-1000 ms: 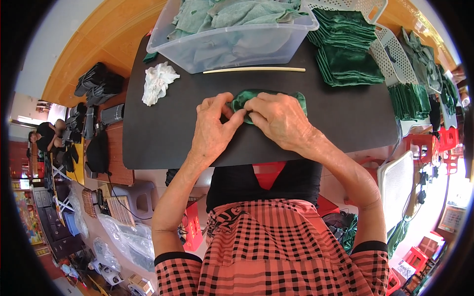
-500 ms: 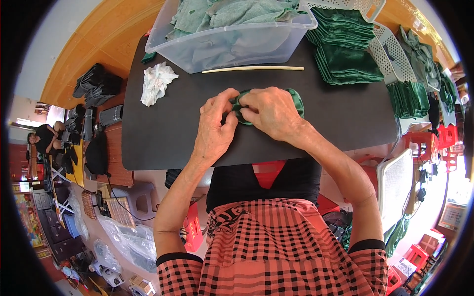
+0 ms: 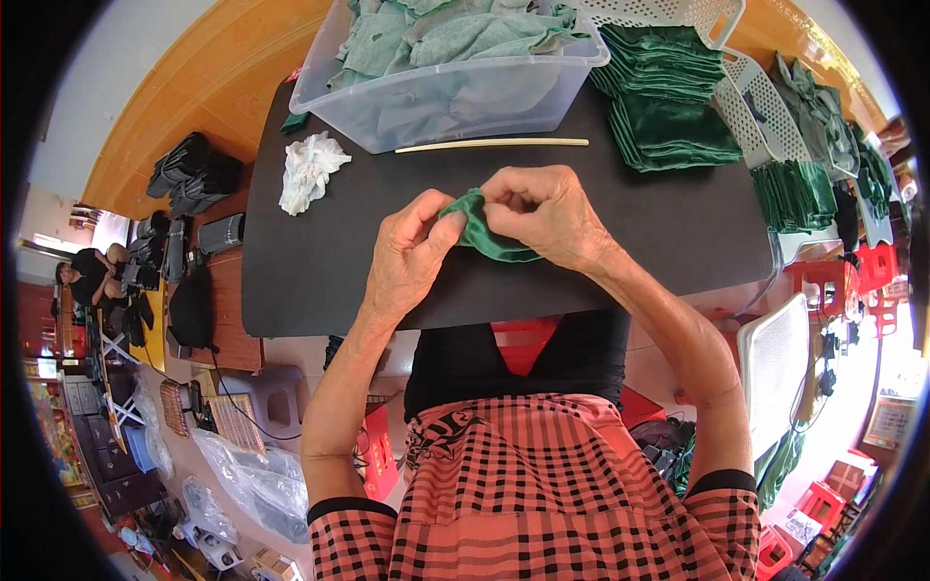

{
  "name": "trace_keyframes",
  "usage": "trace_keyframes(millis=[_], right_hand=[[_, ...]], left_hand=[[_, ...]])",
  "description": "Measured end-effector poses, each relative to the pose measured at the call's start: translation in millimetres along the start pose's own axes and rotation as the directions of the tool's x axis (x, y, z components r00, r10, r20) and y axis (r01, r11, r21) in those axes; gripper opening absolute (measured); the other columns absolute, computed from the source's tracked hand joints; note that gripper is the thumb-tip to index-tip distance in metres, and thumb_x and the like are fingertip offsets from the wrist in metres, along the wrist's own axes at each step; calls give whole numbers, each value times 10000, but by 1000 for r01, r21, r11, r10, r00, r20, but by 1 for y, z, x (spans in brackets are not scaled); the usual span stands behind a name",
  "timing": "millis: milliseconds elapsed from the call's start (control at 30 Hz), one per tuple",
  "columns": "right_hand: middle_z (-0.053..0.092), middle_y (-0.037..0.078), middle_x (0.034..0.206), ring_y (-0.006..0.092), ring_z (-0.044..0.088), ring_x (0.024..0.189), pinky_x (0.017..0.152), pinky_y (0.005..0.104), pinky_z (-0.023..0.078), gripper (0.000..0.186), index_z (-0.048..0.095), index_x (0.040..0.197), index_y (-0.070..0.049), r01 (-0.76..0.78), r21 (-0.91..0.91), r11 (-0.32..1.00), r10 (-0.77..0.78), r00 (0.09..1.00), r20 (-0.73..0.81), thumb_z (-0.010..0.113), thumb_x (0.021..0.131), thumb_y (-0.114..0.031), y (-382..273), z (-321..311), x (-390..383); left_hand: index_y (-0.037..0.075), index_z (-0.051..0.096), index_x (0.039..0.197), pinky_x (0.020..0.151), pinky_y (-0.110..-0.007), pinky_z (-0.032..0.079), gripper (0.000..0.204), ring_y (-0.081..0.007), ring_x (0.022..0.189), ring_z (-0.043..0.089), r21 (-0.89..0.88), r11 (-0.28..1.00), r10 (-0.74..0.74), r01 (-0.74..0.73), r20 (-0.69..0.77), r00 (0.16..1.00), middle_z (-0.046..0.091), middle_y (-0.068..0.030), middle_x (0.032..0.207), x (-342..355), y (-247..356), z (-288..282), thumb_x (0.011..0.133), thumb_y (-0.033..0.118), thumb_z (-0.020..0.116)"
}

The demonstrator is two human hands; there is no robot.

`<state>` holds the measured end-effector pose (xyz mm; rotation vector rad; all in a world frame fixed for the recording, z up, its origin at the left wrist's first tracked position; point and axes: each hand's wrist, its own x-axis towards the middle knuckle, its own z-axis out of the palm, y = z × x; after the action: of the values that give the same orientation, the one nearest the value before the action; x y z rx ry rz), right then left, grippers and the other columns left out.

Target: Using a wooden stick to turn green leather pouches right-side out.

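A small piece of shiny green fabric [image 3: 492,239] is gathered between both my hands, over the middle of the dark table. My left hand [image 3: 410,254] pinches its left edge between thumb and fingers. With fingers curled in, my right hand [image 3: 550,215] grips the upper right part of the same fabric. The cloth's lower edge hangs in a curve below my fingers, and part of it is hidden behind the right hand.
Beyond my hands a thin pale stick [image 3: 492,144] lies before a clear plastic bin [image 3: 455,97] of green cloths. Folded dark-green pouches [image 3: 670,126] are stacked at the right, beside white perforated baskets [image 3: 765,107]. A crumpled white tissue [image 3: 312,172] sits left on the black table [image 3: 320,271].
Both hands have lifted the green fabric a little and turned it. It lay rounder and flatter before; now it hangs folded between the fingertips.
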<state>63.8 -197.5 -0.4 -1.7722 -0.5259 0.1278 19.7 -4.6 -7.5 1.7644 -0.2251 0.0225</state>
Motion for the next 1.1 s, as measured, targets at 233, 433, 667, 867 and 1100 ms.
trace_keyframes(millis=[233, 433, 667, 867, 1100], right_hand=[[550, 15, 635, 72, 444, 512, 487, 233, 386, 60, 635, 774, -17, 341, -310, 887, -394, 911, -125, 646, 723, 12, -7, -11, 2], [545, 30, 637, 89, 471, 529, 496, 246, 405, 72, 604, 806, -32, 480, -335, 811, -512, 859, -7, 630, 746, -2, -28, -6, 16], [627, 63, 1060, 168, 593, 973, 837, 319, 463, 508, 523, 1245, -87, 317, -134, 939, -297, 943, 148, 737, 800, -205, -30, -29, 13], [634, 66, 948, 207, 580, 842, 736, 318, 464, 295, 623, 1060, -16, 318, -469, 824, -125, 910, 396, 701, 812, -155, 13, -50, 3], [554, 6, 767, 80, 477, 678, 624, 256, 422, 134, 605, 909, -6, -14, 73, 997, 18, 998, -63, 676, 854, -106, 23, -53, -15]], left_hand=[[-2, 586, 859, 582, -243, 371, 240, -73, 653, 460, 44, 993, -118, 114, 92, 989, 536, 14, 697, -4, 3, -9, 906, 227, 636], [-24, 608, 945, 687, -342, 442, 224, -169, 750, 532, 369, 894, 245, -254, 71, 967, 558, -36, 715, 9, 34, 1, 802, 132, 683], [-8, 634, 970, 554, -225, 351, 209, -43, 633, 394, 77, 987, 136, -140, 51, 989, 507, 63, 708, 6, 32, -10, 933, 197, 628], [2, 579, 1151, 718, -191, 412, 242, -45, 824, 493, 206, 970, 165, -132, -153, 974, 591, 15, 954, -2, 29, -21, 945, 128, 567], [-16, 612, 1090, 764, -197, 407, 214, -59, 840, 506, 96, 981, -143, 169, -232, 962, 596, 2, 930, -6, 19, -26, 955, 128, 529]])
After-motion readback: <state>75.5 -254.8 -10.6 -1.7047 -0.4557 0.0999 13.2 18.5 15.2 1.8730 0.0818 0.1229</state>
